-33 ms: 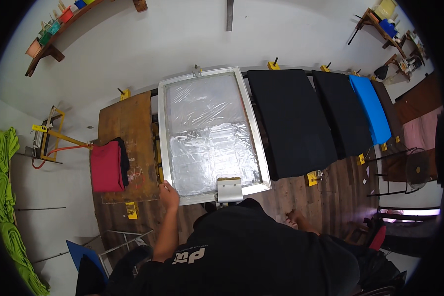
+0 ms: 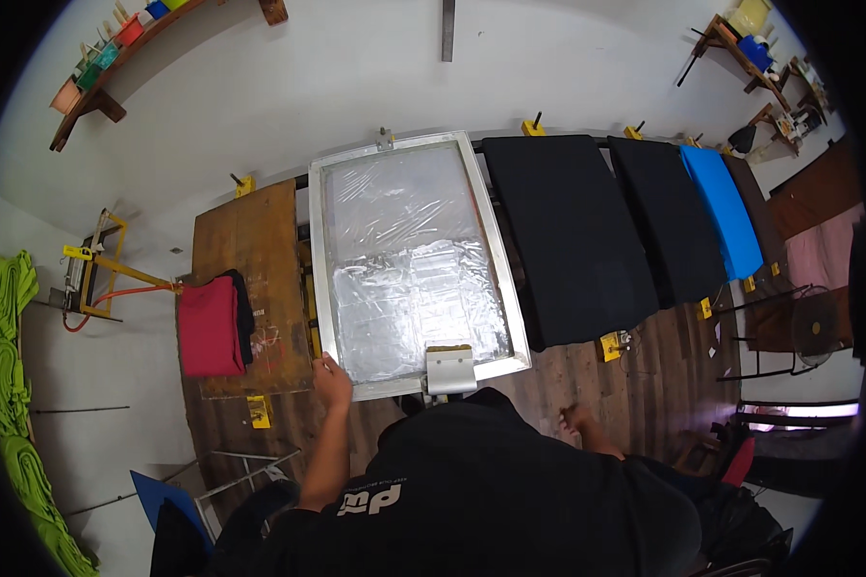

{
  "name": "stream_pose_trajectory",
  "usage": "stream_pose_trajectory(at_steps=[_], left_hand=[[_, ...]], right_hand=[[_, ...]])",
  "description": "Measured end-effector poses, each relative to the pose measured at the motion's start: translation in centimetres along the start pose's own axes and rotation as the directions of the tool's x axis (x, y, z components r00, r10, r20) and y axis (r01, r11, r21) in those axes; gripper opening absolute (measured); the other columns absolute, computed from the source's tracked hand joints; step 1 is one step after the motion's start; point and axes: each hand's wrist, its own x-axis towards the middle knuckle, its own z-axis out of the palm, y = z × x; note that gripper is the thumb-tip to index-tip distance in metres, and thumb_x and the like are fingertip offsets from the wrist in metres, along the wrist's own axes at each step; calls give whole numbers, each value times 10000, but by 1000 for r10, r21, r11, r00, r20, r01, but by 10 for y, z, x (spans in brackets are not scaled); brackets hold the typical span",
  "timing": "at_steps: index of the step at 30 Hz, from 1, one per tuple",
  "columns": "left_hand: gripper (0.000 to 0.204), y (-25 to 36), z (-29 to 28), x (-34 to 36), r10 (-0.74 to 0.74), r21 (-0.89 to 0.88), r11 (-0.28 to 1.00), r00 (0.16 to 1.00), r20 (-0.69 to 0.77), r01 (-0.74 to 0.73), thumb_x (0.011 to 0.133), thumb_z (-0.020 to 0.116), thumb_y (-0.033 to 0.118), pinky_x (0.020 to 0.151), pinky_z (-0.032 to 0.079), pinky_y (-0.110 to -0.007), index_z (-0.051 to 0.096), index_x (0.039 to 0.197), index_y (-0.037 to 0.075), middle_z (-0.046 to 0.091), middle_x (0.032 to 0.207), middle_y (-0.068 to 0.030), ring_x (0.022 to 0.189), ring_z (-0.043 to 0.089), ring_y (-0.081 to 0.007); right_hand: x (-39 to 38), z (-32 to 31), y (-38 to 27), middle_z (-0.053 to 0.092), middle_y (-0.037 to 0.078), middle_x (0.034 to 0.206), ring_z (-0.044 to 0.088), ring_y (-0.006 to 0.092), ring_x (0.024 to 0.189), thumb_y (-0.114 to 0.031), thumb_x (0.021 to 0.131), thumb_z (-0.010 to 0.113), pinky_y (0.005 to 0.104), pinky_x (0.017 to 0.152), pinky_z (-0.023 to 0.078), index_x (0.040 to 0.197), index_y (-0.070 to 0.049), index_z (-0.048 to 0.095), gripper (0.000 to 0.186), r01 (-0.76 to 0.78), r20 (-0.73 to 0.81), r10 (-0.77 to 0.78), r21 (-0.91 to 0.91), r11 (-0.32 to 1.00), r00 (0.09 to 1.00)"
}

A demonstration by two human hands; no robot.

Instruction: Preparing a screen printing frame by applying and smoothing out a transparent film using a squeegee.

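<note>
A screen printing frame (image 2: 324, 288) with a pale metal rim and shiny, creased mesh lies in front of me. My left hand (image 2: 331, 381) has its fingers closed round the lower left rim of this frame. At its near edge rests a silver metal block (image 2: 450, 371) with a brownish top edge; I cannot tell whether it is a squeegee or a clamp. My right hand (image 2: 576, 420) hangs low to the right, apart from the frame. Its fingers are loosely bent and somewhat apart, with nothing visible in them.
Left of the frame, a wooden board (image 2: 250, 226) bears a folded red cloth (image 2: 210, 327). Black-covered boards (image 2: 568, 231) and a blue one (image 2: 722, 212) stretch rightward. A yellow-armed metal stand (image 2: 96, 264) is at far left. Yellow brackets (image 2: 610, 346) jut out near the boards' ends.
The fingers of my right hand have shifted slightly. My left hand stays on the frame's rim, and the view has moved by a hair.
</note>
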Motion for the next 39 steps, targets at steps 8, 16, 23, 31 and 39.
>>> stream_pose_trajectory(at_steps=[8,16,23,31,39], left_hand=[[545,-16,22,10,23,-122,992,995,94,-12,1046,389,507,801,464,-568,603,998,8,677,950,-283,930,622,-500],[553,-4,8,6,23,-64,998,995,95,-16,1047,374,497,796,459,-583,602,992,-3,670,920,-293,912,616,-521],[550,7,4,2,-16,-36,999,999,33,17,1031,394,481,821,458,-601,647,993,-5,669,964,-317,948,611,-529],[598,5,8,3,-62,-6,998,997,42,62,1022,375,529,851,468,-596,648,1041,-3,668,1023,-317,995,607,-531],[623,8,8,1,-65,-34,997,997,47,66,1020,358,544,865,471,-589,660,1051,0,668,1032,-316,1012,606,-528]], right_hand=[[-84,55,-76,677,263,842,659,471,838,-407,953,593,528,755,539,839,2,732,446,329,-563,-525,-417,847,638],[-77,101,-12,706,245,934,672,460,933,-511,954,576,538,808,525,877,-12,750,534,252,-282,-408,-456,853,868],[-23,33,10,698,254,951,661,456,944,-444,985,540,526,833,524,948,-16,733,471,388,-211,-519,-453,803,828],[-50,11,-44,681,258,854,665,463,861,-493,975,561,520,764,532,821,13,726,554,295,-591,-457,-354,887,665],[-13,39,-25,672,264,780,673,443,772,-308,892,723,506,713,530,746,18,717,357,571,-251,-684,-399,718,685]])
